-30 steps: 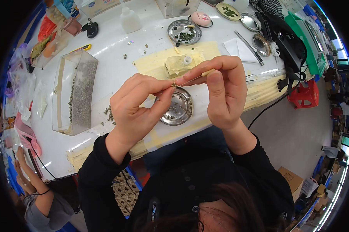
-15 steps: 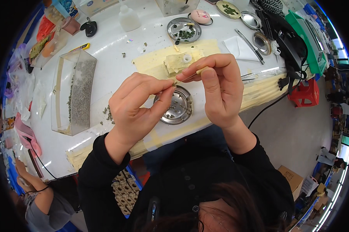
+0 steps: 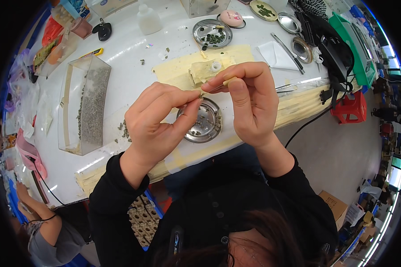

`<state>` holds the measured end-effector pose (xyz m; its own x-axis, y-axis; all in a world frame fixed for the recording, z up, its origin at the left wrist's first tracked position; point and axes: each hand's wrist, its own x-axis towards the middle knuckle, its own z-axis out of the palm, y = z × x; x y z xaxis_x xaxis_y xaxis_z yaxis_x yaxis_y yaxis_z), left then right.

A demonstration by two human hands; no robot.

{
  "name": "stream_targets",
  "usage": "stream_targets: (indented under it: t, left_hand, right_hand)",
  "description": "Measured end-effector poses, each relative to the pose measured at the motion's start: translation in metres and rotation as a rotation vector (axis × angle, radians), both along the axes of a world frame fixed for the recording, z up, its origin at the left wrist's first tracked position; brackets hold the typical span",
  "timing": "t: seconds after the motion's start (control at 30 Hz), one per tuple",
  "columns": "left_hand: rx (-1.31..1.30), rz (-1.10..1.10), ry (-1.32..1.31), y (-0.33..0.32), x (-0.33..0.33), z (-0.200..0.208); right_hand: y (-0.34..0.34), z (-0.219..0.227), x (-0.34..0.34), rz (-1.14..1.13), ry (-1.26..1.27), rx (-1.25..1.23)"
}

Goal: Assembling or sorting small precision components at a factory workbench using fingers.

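My left hand (image 3: 158, 113) is closed in a pinch, thumb against forefinger, on a tiny greenish piece (image 3: 201, 95) too small to make out well. My right hand (image 3: 254, 104) grips a thin tool with a yellow-wrapped end (image 3: 230, 81), its fine tip meeting the piece at my left fingertips. Below the fingers is a round metal dish (image 3: 205, 140) with several small greenish bits in it, partly hidden by my left hand. Just beyond my hands sits a yellow-taped block (image 3: 199, 74) with a small white ring (image 3: 216, 66) on it.
At left stands a clear box (image 3: 67, 95) holding grey-green bits. Farther back are a metal plate (image 3: 229, 38) of dark green pieces, a white bottle (image 3: 149, 22) and a pink oval case (image 3: 231, 18). Tweezers (image 3: 286, 89) lie at right. Another person's arm (image 3: 42, 213) shows at lower left.
Both hands stay nearly where they were. My right fingers and the yellow-wrapped tool have shifted very slightly left; the pinch of my left hand is unchanged.
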<state>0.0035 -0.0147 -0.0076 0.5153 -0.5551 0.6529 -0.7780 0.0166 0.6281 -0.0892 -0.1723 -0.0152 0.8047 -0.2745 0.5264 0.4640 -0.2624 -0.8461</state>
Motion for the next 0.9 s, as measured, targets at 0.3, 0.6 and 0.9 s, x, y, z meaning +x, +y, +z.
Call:
stream_targets:
  t: [0.3, 0.6, 0.9]
  left_hand:
    - [-0.004, -0.004, 0.008, 0.0, 0.0, 0.001]
    - [-0.003, 0.0, 0.012, 0.0, 0.0, 0.0]
    - [-0.01, 0.014, 0.026, 0.0, 0.001, -0.001]
  right_hand:
    - [-0.001, 0.0, 0.0, -0.004, 0.002, -0.017]
    - [-0.009, 0.002, 0.005, -0.126, -0.086, 0.017]
    - [-0.028, -0.005, 0.024, -0.559, -0.161, -0.682]
